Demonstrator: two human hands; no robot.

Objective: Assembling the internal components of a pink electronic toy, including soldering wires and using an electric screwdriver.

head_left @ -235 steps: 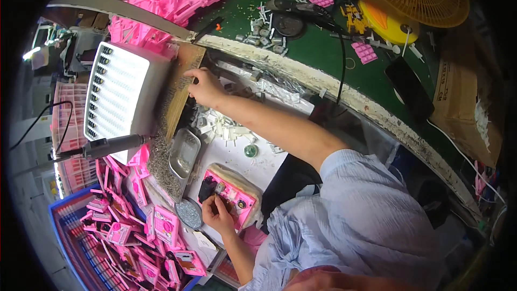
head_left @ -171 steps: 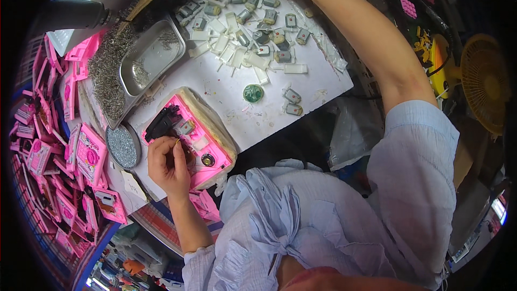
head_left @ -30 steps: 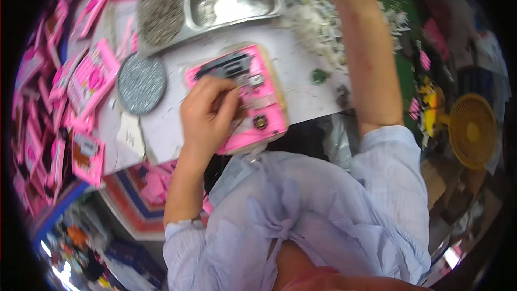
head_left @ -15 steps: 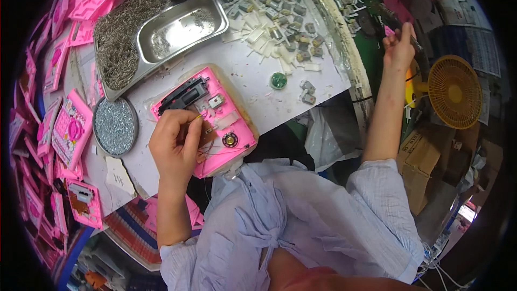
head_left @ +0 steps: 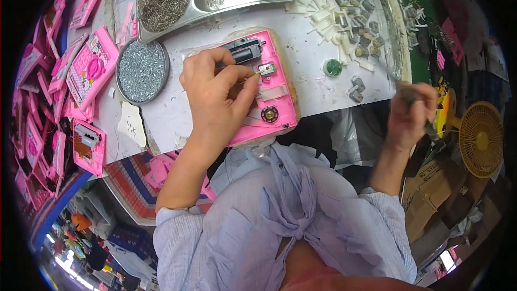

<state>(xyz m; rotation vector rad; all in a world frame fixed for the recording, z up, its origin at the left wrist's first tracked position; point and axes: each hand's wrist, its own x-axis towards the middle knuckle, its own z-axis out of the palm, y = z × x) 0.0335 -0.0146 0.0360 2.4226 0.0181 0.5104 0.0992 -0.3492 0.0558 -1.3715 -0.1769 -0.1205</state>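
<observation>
A pink plastic toy casing (head_left: 283, 94) lies on a padded base in front of me, with a black part (head_left: 247, 51), a small silver motor (head_left: 267, 69) and a round speaker (head_left: 269, 113) inside. My left hand (head_left: 215, 94) is over its left side, thumb and forefinger pinched on a thin yellowish wire (head_left: 258, 74) at the motor. Its other fingers cover part of the casing. Right of the table edge, my right hand (head_left: 414, 116) is closed round a dark-handled tool (head_left: 408, 96); blur hides its exact kind.
A round dish of small screws (head_left: 142, 70) and a steel tray (head_left: 242, 8) with metal bits stand beyond the casing. Several small motors (head_left: 361, 37) lie at right, near a green-topped round container (head_left: 333, 68). Pink casings (head_left: 86, 70) crowd the left. A yellow fan (head_left: 481, 139) stands right.
My right hand has come down and nearer from the far right and now grips the tool. My left hand keeps its pinch, now close to the motor. The view has shifted.
</observation>
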